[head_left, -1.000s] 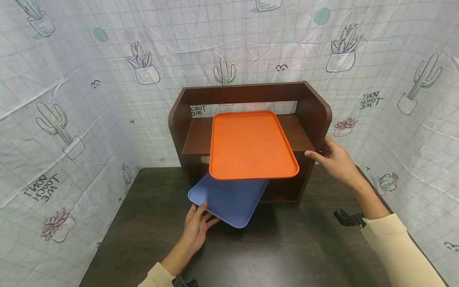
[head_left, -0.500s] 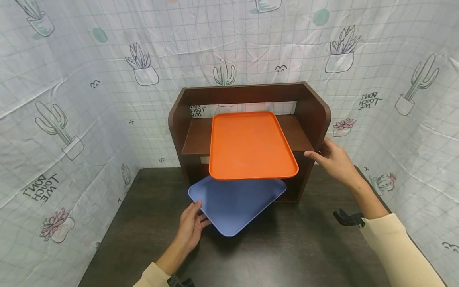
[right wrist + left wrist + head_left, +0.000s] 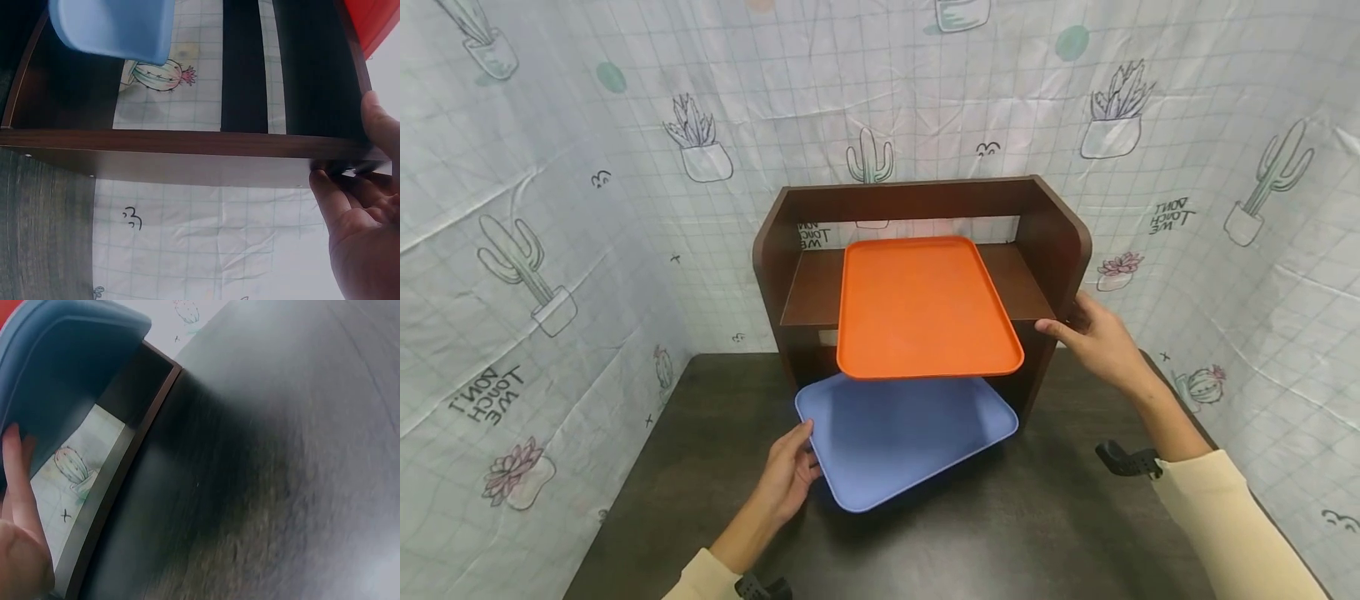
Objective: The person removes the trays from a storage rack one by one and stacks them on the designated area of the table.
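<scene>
Steering the blue tray [image 3: 910, 437] by its left edge looks to be the step in hand: the left hand [image 3: 782, 479] pinches the rim, thumb above and fingers beneath. The tray sits askew at the lower opening of the brown shelf [image 3: 910, 200], its near corner jutting over the dark table [image 3: 685, 492], its right corner near the right side panel [image 3: 1060, 250]. Its far part hides under the orange tray [image 3: 925, 308] (so how much of it is inside the opening, I cannot tell), and it seems raised off the table. The orange tray rests on the middle board [image 3: 1013, 279], its near edge overhanging the blue one. At the right, the right hand [image 3: 1105, 343] grips that side panel's front edge between thumb and fingers, probably to steady the shelf. The next move likely calls for a firm left pinch, the blue tray held level, and its corners clear of both panels.
</scene>
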{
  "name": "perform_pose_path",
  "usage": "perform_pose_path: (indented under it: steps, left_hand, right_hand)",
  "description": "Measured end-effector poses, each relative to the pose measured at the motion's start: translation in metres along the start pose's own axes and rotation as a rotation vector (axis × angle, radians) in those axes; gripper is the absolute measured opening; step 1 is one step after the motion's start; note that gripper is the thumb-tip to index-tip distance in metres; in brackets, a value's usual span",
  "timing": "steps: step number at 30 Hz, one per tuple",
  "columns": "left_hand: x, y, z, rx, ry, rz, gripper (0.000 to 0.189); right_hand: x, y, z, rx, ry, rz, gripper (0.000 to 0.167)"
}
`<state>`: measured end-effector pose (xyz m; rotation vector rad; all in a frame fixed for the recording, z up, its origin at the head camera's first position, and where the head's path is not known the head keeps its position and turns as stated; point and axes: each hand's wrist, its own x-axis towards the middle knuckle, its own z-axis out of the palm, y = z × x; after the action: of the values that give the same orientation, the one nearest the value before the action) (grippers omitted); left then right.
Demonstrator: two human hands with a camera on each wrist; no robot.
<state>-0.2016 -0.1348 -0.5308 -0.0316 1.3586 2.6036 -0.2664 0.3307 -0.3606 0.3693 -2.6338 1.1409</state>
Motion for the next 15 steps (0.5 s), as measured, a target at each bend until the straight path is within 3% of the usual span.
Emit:
perform_pose_path:
  steps: [15]
  left_hand:
    - [0.004,0.016,-0.020,-0.062,-0.211,-0.091,0.042]
  right_hand:
    - [0.000,0.000,0.001,0.003,0.009,-0.016,0.070]
